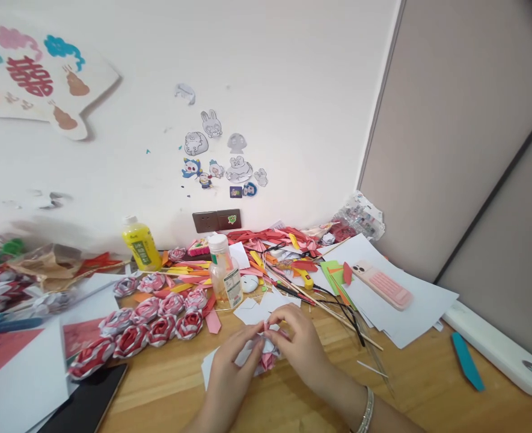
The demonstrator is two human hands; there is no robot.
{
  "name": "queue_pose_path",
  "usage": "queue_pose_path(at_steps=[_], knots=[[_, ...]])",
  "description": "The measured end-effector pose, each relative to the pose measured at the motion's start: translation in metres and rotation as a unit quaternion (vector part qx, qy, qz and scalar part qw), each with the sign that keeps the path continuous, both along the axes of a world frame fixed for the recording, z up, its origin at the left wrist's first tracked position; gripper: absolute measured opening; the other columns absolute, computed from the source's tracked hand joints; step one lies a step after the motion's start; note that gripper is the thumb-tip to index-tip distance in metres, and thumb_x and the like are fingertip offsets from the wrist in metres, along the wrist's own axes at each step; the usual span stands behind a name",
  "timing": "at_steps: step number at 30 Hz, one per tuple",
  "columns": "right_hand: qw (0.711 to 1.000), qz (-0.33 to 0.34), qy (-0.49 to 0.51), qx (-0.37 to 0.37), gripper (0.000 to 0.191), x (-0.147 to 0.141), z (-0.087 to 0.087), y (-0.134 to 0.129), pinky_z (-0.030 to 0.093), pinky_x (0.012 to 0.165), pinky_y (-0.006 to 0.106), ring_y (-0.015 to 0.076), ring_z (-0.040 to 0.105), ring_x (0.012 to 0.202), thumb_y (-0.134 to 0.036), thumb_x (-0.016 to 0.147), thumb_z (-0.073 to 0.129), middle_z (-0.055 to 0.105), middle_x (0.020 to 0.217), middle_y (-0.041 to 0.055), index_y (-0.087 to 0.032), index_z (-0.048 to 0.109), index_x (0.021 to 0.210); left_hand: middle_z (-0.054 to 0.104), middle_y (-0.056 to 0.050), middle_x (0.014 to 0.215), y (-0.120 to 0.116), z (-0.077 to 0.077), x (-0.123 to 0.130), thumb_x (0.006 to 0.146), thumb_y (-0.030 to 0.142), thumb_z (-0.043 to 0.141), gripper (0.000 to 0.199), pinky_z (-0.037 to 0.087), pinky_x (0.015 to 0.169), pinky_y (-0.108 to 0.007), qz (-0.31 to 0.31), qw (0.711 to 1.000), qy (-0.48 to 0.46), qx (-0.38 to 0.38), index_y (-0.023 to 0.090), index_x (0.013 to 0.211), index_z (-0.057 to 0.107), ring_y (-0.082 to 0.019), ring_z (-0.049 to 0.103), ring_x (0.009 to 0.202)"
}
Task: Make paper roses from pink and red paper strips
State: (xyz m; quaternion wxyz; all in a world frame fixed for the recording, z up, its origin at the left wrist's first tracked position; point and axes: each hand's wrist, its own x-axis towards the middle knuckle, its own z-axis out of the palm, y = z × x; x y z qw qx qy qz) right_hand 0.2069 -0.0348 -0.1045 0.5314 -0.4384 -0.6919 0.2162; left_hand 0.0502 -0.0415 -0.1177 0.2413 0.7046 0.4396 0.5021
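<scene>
My left hand (235, 362) and my right hand (302, 346) meet low in the middle of the view, fingertips pinched together on a small pink-and-white folded paper flower (267, 361). Fingers cover much of it. White paper pieces (255, 310) lie just beyond the hands, and another white sheet (206, 364) shows beside my left hand. To the left are rows of rolled paper roses (161, 329) in red, pink and white. A pink paper strip (213, 322) rests near them. My right wrist wears a bracelet (367, 409).
A clear jar (226, 282) and a yellow bottle (141, 243) stand behind. Colored paper strips (275, 240) pile along the wall. Thin sticks (338, 316) and a yellow glue gun (305, 279) lie right. A pink phone (383, 285) rests on white sheets (405, 328); a dark tablet (89, 400) lies front left.
</scene>
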Motion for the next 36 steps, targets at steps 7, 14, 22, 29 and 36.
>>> queue_pose_path(at_steps=[7, 14, 22, 29, 36], knots=[[1.000, 0.017, -0.001, 0.018, 0.013, 0.000, 0.002, -0.001, 0.042, 0.070, 0.025, 0.0160, 0.055, 0.077, -0.009, 0.076, 0.063, 0.061, 0.077, 0.0008, -0.020, 0.056, 0.074, 0.071, -0.004, 0.090, 0.001, 0.009, 0.003, 0.078, 0.033, 0.061, 0.018, 0.052, 0.078, -0.032, 0.018, 0.999, 0.006, -0.047, 0.022, 0.091, 0.067, -0.020, 0.066, 0.084], [0.999, 0.034, 0.007, -0.005, 0.012, 0.001, 0.004, -0.002, 0.041, 0.069, 0.025, 0.0149, 0.055, 0.074, -0.009, 0.075, 0.063, 0.059, 0.074, -0.0001, -0.018, 0.057, 0.071, 0.066, -0.003, 0.082, 0.002, 0.017, 0.000, 0.080, 0.027, 0.058, 0.011, 0.049, 0.074, -0.026, -0.065, 0.998, 0.016, 0.016, 0.021, 0.072, 0.062, -0.017, 0.062, 0.081], [0.987, 0.086, 0.091, -0.100, 0.005, 0.002, 0.006, -0.002, 0.045, 0.072, 0.026, 0.0145, 0.056, 0.075, -0.015, 0.076, 0.062, 0.059, 0.076, -0.0007, -0.018, 0.058, 0.074, 0.068, -0.004, 0.089, 0.003, 0.021, -0.002, 0.080, 0.026, 0.058, 0.014, 0.048, 0.075, -0.028, -0.064, 0.998, 0.015, -0.008, 0.023, 0.092, 0.065, -0.018, 0.063, 0.085], [0.989, 0.071, 0.083, -0.099, 0.004, 0.000, 0.004, -0.001, 0.045, 0.074, 0.027, 0.0153, 0.057, 0.077, -0.019, 0.076, 0.063, 0.060, 0.077, 0.0000, -0.018, 0.059, 0.075, 0.067, -0.006, 0.086, 0.002, 0.020, 0.001, 0.075, 0.031, 0.063, 0.013, 0.047, 0.076, -0.031, -0.046, 0.996, -0.043, -0.061, 0.021, 0.081, 0.068, -0.020, 0.062, 0.084], [0.979, 0.085, 0.123, -0.138, 0.011, -0.001, 0.008, -0.004, 0.047, 0.070, 0.026, 0.0153, 0.058, 0.075, -0.027, 0.075, 0.065, 0.060, 0.075, 0.0007, -0.018, 0.058, 0.074, 0.061, -0.003, 0.078, 0.008, 0.018, 0.001, 0.074, 0.046, 0.063, 0.028, 0.048, 0.069, -0.029, -0.088, 0.986, -0.077, -0.121, 0.018, 0.079, 0.058, -0.018, 0.060, 0.075]])
